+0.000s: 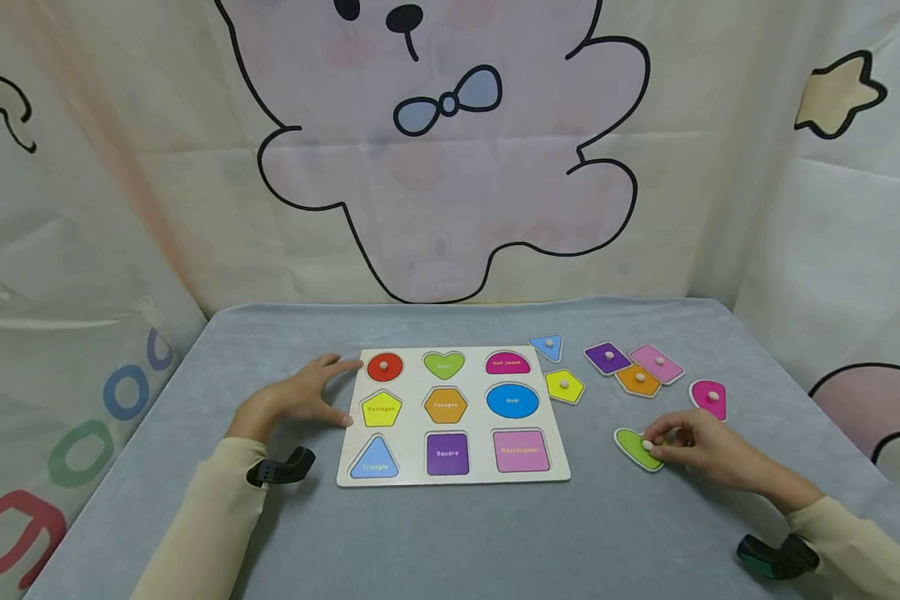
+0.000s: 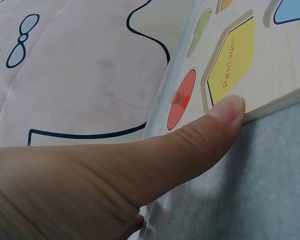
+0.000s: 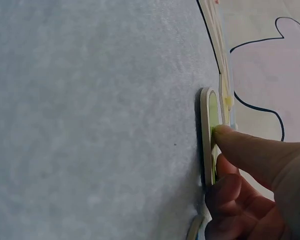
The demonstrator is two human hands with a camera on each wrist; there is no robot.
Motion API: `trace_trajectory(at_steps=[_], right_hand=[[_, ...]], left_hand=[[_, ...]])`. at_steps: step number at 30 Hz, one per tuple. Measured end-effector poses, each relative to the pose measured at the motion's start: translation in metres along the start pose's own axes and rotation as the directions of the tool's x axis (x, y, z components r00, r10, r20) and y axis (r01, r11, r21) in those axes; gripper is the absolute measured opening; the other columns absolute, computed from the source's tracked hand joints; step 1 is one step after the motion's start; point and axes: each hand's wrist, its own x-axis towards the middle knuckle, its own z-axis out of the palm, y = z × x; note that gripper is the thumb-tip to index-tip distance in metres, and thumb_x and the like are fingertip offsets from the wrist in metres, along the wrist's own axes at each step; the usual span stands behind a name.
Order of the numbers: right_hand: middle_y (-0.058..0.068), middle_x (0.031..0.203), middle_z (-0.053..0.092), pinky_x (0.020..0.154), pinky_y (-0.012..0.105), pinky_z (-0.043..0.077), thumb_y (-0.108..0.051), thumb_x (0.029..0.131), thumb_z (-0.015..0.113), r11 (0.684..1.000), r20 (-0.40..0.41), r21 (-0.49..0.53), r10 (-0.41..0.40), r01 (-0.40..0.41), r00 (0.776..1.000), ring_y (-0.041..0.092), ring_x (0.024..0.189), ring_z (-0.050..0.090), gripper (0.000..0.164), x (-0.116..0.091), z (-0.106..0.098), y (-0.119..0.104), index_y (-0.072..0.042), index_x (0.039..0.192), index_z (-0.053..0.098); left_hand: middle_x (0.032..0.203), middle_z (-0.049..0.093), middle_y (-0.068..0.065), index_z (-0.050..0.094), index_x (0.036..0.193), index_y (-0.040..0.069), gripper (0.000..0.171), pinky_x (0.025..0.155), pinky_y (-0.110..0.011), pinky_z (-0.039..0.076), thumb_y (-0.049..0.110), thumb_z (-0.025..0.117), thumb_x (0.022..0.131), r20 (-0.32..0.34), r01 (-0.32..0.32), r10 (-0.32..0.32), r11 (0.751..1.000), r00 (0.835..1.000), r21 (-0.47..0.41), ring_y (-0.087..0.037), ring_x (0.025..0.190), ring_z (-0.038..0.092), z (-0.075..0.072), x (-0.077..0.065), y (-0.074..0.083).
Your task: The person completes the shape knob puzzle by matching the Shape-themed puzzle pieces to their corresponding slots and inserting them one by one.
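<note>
A white shape puzzle board [image 1: 401,421] lies on the table, its recesses labelled with shape names. The round red piece [image 1: 385,367] sits in its top left recess. My left hand [image 1: 300,398] touches the board's left edge with spread fingers; in the left wrist view the thumb [image 2: 190,135] rests at the edge beside the Pentagon recess. To the right of the board, my right hand [image 1: 701,450] pinches the small knob of a green puzzle piece [image 1: 630,443]. In the right wrist view that green piece [image 3: 207,135] stands edge-on behind the fingertips; the fingers cover part of its outline.
Behind the right hand lie a magenta half-round piece [image 1: 712,398], a pink rectangle [image 1: 663,360], an orange hexagon [image 1: 634,385] and a purple square [image 1: 600,355]. A yellow pentagon [image 1: 572,393] and a blue triangle [image 1: 549,353] lie by the board's right edge.
</note>
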Motion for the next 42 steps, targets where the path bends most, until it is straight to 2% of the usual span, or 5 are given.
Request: trace_trajectory(at_steps=[8, 15, 21, 32, 42], right_hand=[[0.0, 0.091, 0.074, 0.057, 0.021, 0.049, -0.014, 0.091, 0.075, 1.0, -0.049, -0.014, -0.02, 0.019, 0.999, 0.008, 0.068, 0.056, 0.015, 0.009, -0.006, -0.016, -0.005, 0.104, 0.076], [0.0, 0.09, 0.07, 0.061, 0.02, 0.048, -0.017, 0.09, 0.076, 0.999, -0.076, -0.048, 0.013, -0.017, 0.997, 0.007, 0.069, 0.054, 0.018, 0.024, -0.002, -0.028, -0.008, 0.105, 0.077], [0.002, 0.092, 0.068, 0.063, 0.02, 0.049, -0.014, 0.089, 0.077, 0.999, -0.094, -0.038, -0.041, 0.038, 0.995, 0.009, 0.073, 0.055, 0.015, 0.041, -0.003, -0.037, -0.008, 0.103, 0.077], [0.005, 0.092, 0.069, 0.06, 0.021, 0.047, -0.015, 0.088, 0.078, 0.998, -0.091, -0.032, -0.057, 0.054, 0.994, 0.013, 0.071, 0.054, 0.016, 0.067, -0.001, -0.05, -0.007, 0.103, 0.078], [0.013, 0.109, 0.071, 0.067, 0.022, 0.051, -0.018, 0.093, 0.074, 1.0, -0.075, -0.007, -0.001, 0.001, 0.997, 0.021, 0.084, 0.057, 0.021, 0.091, -0.008, -0.052, -0.006, 0.11, 0.075]], left_hand=[[0.166, 0.014, -0.028, 0.033, 0.159, 0.02, 0.101, 0.115, -0.074, 0.027, 0.041, 0.087, 0.076, 0.002, 0.013, -0.013, 1.0, 1.0, 0.006, -0.052, 0.15, 0.016, 0.0, 0.002, 0.001], [0.166, 0.013, -0.028, 0.032, 0.159, 0.021, 0.101, 0.115, -0.074, 0.027, 0.042, 0.087, 0.077, 0.008, 0.017, -0.017, 1.0, 1.0, 0.008, -0.052, 0.15, 0.015, -0.001, 0.003, -0.001], [0.166, 0.012, -0.027, 0.032, 0.159, 0.021, 0.102, 0.115, -0.075, 0.026, 0.042, 0.087, 0.076, 0.009, 0.028, -0.028, 1.0, 1.0, 0.0, -0.052, 0.15, 0.014, -0.001, 0.002, 0.0], [0.166, 0.011, -0.027, 0.031, 0.159, 0.022, 0.103, 0.114, -0.075, 0.028, 0.041, 0.087, 0.076, 0.01, 0.036, -0.036, 0.999, 0.999, -0.005, -0.053, 0.15, 0.014, 0.0, 0.001, 0.001], [0.166, 0.01, -0.028, 0.03, 0.16, 0.022, 0.103, 0.112, -0.077, 0.027, 0.045, 0.087, 0.076, 0.014, 0.015, -0.015, 1.0, 1.0, -0.004, -0.054, 0.149, 0.013, -0.003, 0.0, 0.0]])
